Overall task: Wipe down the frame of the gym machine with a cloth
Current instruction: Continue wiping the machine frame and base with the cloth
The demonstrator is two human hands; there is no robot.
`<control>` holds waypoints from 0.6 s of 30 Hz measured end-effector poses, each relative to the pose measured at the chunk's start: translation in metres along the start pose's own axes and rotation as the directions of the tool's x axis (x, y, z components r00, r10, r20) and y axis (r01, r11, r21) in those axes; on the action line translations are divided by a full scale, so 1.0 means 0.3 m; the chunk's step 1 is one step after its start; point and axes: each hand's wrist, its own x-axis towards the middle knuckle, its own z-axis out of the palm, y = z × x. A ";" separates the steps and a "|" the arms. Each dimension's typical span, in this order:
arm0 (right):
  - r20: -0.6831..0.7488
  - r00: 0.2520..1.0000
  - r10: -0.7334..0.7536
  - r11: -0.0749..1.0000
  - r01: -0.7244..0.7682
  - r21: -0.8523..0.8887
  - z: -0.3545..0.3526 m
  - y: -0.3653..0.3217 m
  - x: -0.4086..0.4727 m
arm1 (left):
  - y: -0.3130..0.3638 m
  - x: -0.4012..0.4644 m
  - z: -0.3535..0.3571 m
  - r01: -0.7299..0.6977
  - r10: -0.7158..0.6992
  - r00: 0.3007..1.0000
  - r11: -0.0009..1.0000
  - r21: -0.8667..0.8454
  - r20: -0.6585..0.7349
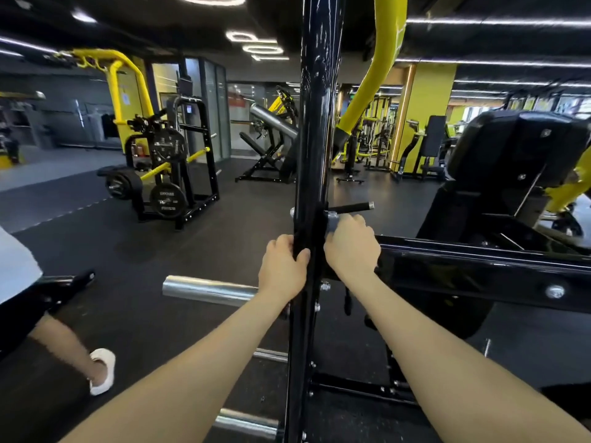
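the black post point(311, 155) of the gym machine runs top to bottom through the middle of the picture, its long axis nearly vertical, and both hands meet it just below centre. the left hand point(281, 266) sits on the post's left side with its thumb hooked across the front face and its fingers curled round the edge, so it grips the post itself. the right hand point(351, 247) is on the post's right side, fingers bunched over a small grey cloth point(332, 223) that shows just above the knuckles; it holds the cloth pressed where the post meets a bolted bracket, right below a short black peg point(350, 207) that sticks out to the right. a black crossbeam point(479, 263) leaves the post at hand height and runs to the right edge of the picture. the cloth hand is the one that counts: the post stretches far above it and well below it, so the wipe likely has to travel along that vertical line, up or down, while the left hand steadies. streaks high on the post suggest much is not yet wiped.
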 end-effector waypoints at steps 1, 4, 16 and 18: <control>0.014 1.000 -0.004 1.000 0.004 0.003 0.005 0.004 -0.018 | -0.002 0.001 -0.004 0.000 0.000 1.000 1.000 -0.002 0.010; 0.050 0.997 -0.057 0.998 0.057 0.003 0.018 0.033 -0.039 | -0.010 0.008 -0.009 -0.005 0.005 1.000 1.000 -0.011 0.009; 0.148 0.964 -0.221 0.975 0.215 0.053 -0.004 0.108 0.025 | 0.012 0.008 -0.014 0.032 -0.032 0.999 0.999 0.000 -0.010; 0.243 0.933 -0.264 0.964 0.248 0.095 -0.023 0.126 0.017 | 0.013 0.003 -0.010 0.051 -0.051 0.999 0.999 -0.013 -0.016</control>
